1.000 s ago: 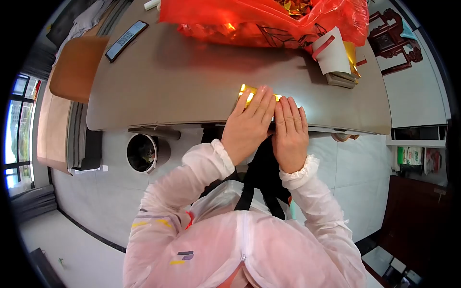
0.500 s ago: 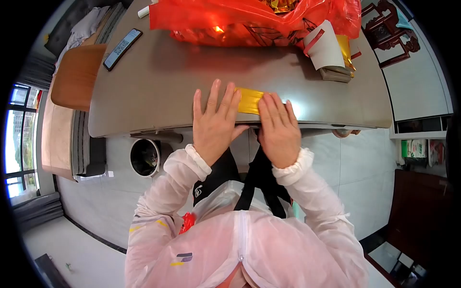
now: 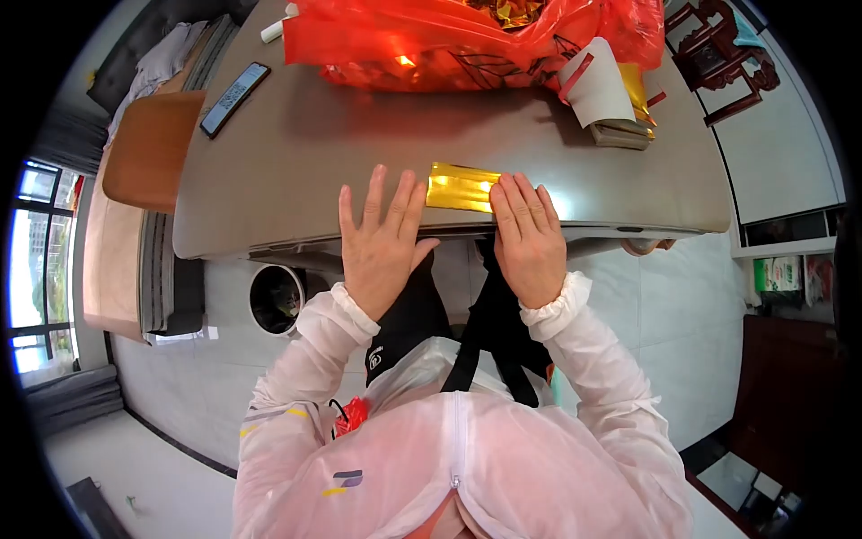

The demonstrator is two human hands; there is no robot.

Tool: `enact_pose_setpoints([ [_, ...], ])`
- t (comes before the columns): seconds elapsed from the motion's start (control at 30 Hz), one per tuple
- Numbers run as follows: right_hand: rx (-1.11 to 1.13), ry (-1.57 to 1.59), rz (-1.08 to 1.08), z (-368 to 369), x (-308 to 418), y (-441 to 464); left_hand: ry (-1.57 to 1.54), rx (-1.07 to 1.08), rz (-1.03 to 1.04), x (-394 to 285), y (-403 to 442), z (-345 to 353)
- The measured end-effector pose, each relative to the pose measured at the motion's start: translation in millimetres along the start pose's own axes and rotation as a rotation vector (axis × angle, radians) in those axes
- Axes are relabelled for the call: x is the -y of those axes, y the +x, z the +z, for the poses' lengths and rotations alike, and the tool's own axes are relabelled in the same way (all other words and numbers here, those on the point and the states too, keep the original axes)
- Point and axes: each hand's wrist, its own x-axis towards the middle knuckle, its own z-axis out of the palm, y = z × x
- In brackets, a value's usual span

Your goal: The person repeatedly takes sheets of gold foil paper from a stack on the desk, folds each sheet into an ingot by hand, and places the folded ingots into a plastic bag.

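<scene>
A flat strip of shiny gold foil (image 3: 460, 187) lies near the front edge of the grey-brown table (image 3: 359, 135). My left hand (image 3: 382, 247) is spread palm down at the table edge, just left of the strip, and holds nothing. My right hand (image 3: 528, 234) lies flat over the strip's right end, fingers stretched out close side by side, hiding that end. A large red plastic bag (image 3: 440, 54) with gold foil inside stands at the back of the table.
A phone (image 3: 235, 99) lies at the table's left. At the right, a white paper roll (image 3: 597, 85) rests by a folded stack (image 3: 621, 135). A brown chair (image 3: 153, 148) stands left; a waste bin (image 3: 277, 300) is below the table.
My left hand has come off the gold strip and moved left with its fingers spreading. The strip's left part is now uncovered. My right hand remains on its right end.
</scene>
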Motion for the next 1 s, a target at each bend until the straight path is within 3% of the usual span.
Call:
enact_pose_setpoints([
  [0.13, -0.109, 0.134, 0.004, -10, 4, 9, -0.133, -0.028, -0.019, 2, 0, -10],
  [0.23, -0.166, 0.263, -0.019, -11, 4, 4, -0.508, -0.135, -0.046, -6, -2, -18],
  [0.37, -0.244, 0.718, 0.284, -24, 26, 5, -1.133, -0.108, -0.293, -22, 2, -26],
  [0.47, -0.198, 1.476, 0.812, -18, 48, -4, -1.533, -0.066, -0.313, -33, 21, -21],
  [0.6, -0.153, 1.575, 0.827, -18, 54, -4, -1.678, 0.12, -0.335, -34, 45, -22],
  [0.63, -0.11, 1.351, 0.734, -22, 50, -5, -1.731, 0.112, -0.329, -33, 48, -21],
  [0.7, -0.023, 0.906, 0.542, -36, 32, -7, -1.314, 0.323, -0.225, -12, 61, -29],
  [0.73, -0.146, 0.693, 0.358, -41, 23, -6, -1.102, 0.415, -0.176, -1, 66, -31],
  [0.77, -0.218, 0.555, 0.218, -45, 13, -4, -0.975, 0.33, -0.027, 5, 68, -29],
  [0.8, -0.287, 0.417, 0.08, -47, 4, -2, -0.895, 0.375, 0.067, 11, 72, -29],
  [0.9, -0.15, 0.278, -0.197, -40, -4, 13, -0.702, 0.499, 0.308, 24, 88, -25],
  [1.0, -0.009, 0.226, -0.28, -21, -12, 22, -0.708, 0.587, 0.311, 32, 102, -13],
])
